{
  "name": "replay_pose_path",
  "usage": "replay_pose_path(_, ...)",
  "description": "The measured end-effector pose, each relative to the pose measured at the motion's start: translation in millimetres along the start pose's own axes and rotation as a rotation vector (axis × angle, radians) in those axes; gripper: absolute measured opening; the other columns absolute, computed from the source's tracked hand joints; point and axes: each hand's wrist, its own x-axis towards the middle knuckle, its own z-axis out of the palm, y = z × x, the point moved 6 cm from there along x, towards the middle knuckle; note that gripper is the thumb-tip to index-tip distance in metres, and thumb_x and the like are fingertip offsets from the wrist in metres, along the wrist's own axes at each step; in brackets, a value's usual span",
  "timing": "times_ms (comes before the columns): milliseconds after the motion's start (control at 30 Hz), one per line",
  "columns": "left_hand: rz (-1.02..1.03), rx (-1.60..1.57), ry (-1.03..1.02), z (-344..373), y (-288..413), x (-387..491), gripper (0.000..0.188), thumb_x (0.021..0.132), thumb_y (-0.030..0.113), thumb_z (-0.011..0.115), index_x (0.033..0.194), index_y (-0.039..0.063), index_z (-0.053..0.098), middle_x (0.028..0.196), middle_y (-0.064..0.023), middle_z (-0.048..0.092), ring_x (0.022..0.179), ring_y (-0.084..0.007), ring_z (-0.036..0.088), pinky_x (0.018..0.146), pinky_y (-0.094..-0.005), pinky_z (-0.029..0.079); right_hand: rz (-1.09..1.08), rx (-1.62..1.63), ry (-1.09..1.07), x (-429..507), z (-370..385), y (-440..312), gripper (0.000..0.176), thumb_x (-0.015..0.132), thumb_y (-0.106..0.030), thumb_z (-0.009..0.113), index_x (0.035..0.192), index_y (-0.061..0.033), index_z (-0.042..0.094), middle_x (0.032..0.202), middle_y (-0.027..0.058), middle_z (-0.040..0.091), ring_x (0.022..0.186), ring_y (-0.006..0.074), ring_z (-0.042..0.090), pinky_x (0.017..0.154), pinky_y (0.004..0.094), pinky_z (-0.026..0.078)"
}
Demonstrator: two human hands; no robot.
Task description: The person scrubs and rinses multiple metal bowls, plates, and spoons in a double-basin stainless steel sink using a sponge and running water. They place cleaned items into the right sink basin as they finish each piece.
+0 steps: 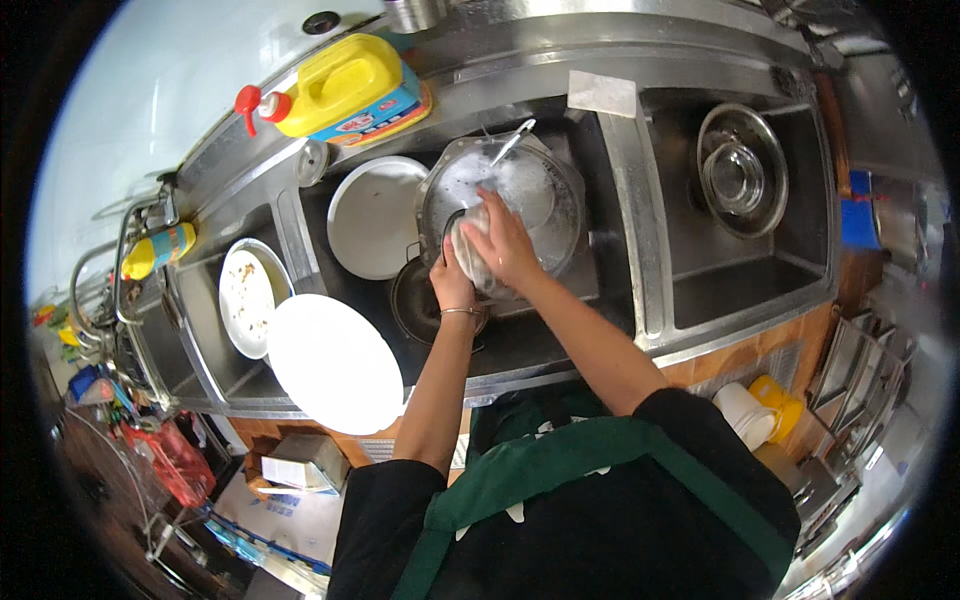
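Note:
Both hands meet over the near left part of a wide basin (559, 251) of foamy water in the middle sink. My left hand (451, 279) grips a dark-rimmed dish, mostly covered, so its kind cannot be told. A pale, wet cloth (472, 244) lies on that dish, with my right hand (508, 241) pressed on it, fingers spread. A silver utensil handle (514, 142) leans on the basin's far rim. Just below my left hand, a dark metal pan (411, 304) with loop handles sits in the sink. Left of the basin is a round white plate (375, 217).
A big white oval plate (335, 364) lies across the front edge at left, beside a food-stained dish (246, 300). A yellow detergent jug (360, 90) stands on the back ledge. The right sink holds a metal bowl (776, 180) with glass bowls (733, 178) inside.

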Motion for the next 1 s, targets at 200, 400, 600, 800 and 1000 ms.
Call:
replay_pose_path(200, -0.082, 0.082, -0.030, -30.3, -7.9, 6.8, 0.037, 0.087, 0.038, 0.054, 0.076, 0.003, 0.060, 0.064, 0.0034, 0.051, 0.055, -0.0076, 0.045, 0.047, -0.0242, 0.035, 0.810, 0.876, -0.303, -9.1, 18.7, 110.0, 0.043, 0.093, -0.036, 0.035, 0.117, -0.0013, 0.046, 0.117, 0.0151, 0.054, 0.109, 0.0261, 0.050, 0.089, 0.0370, 0.039)
replay_pose_path(400, -0.368, -0.362, -0.391, 21.6, -27.3, -0.3, 0.054, 0.090, 0.047, 0.040, 0.114, 0.000, 0.051, 0.106, -0.0105, 0.059, 0.097, -0.0230, 0.056, 0.084, -0.0370, 0.046, 0.737, 0.618, -0.313, -45.8, -50.4, 73.4, 0.038, 0.090, -0.030, 0.048, 0.113, 0.0006, 0.053, 0.105, 0.0093, 0.060, 0.096, 0.0182, 0.055, 0.084, 0.0298, 0.043)
replay_pose_path(600, 0.018, 0.215, -0.263, 65.3, -70.5, 47.6, 0.050, 0.089, 0.039, 0.048, 0.115, -0.004, 0.047, 0.105, -0.0143, 0.054, 0.093, -0.0232, 0.053, 0.080, -0.0357, 0.044, 0.658, 0.603, 0.013, -49.9, -228.6, 35.5, 0.021, 0.082, -0.016, 0.063, 0.097, -0.0021, 0.062, 0.087, 0.0033, 0.063, 0.081, 0.0088, 0.056, 0.071, 0.0236, 0.044)
replay_pose_path(800, -0.019, 0.977, -0.021, 27.1, -111.9, 132.8, 0.066, 0.076, 0.042, 0.062, 0.118, -0.006, 0.044, 0.116, -0.0254, 0.050, 0.106, -0.0357, 0.051, 0.085, -0.0424, 0.043, 0.367, -0.363, 0.414, -21.7, -376.4, 135.2, 0.025, 0.084, -0.022, 0.061, 0.095, 0.0002, 0.062, 0.084, 0.0099, 0.064, 0.074, 0.0150, 0.056, 0.068, 0.0284, 0.044)
replay_pose_path(1000, -0.042, 1.183, -0.088, 41.3, -110.5, 151.4, 0.046, 0.071, 0.038, 0.065, 0.098, 0.002, 0.062, 0.096, -0.0197, 0.062, 0.093, -0.0331, 0.059, 0.080, -0.0390, 0.047, 0.578, -0.717, 0.285, -10.7, -358.3, 214.2, 0.023, 0.083, -0.017, 0.059, 0.101, -0.0024, 0.060, 0.089, 0.0148, 0.063, 0.078, 0.0291, 0.060, 0.073, 0.0350, 0.047)
